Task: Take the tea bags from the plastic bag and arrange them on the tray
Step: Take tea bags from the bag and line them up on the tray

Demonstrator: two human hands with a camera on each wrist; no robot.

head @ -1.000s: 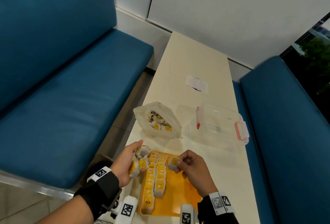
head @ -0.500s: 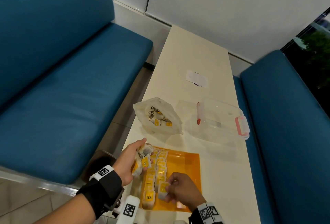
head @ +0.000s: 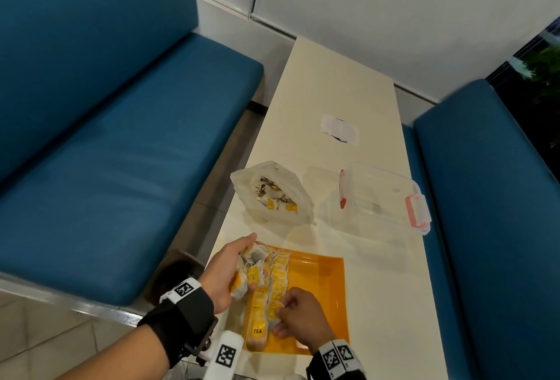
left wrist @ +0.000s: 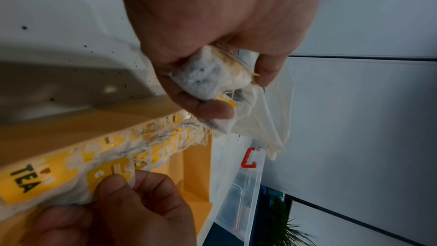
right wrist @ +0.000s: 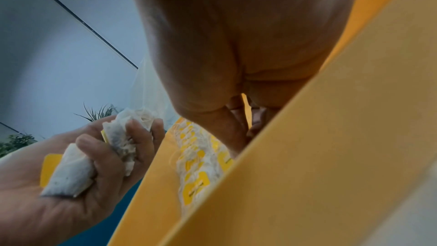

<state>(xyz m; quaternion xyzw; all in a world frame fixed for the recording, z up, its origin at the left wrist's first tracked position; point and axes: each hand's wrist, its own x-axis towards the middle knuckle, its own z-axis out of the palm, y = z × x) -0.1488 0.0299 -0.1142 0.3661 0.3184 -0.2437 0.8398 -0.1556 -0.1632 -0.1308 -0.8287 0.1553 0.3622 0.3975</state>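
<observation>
Since a second ago the right hand (head: 298,316) has come from the far end of the tea-bag rows down to their near end, and now pinches one tea bag (left wrist: 111,175) by its yellow tag between thumb and fingertips, at the front of the second row. Its palm hides the near right part of the orange tray (head: 321,276), and the right wrist view shows little beyond a palm and the tray wall, so the fingertips are hard to make out there. Just left of the tray's left edge, the left hand (head: 230,270) grips a bunch of tea bags (head: 253,270), fingers curled round them; how many it holds cannot be counted. Two rows of tea bags (head: 274,282) run along the tray's left side, the nearest tag reading TEA. Beyond the tray, the open plastic bag (head: 272,195) lies on the table (head: 372,288) with more tea bags inside, well apart from both hands. Right of it sits a clear plastic box (head: 381,198) with red clips.
</observation>
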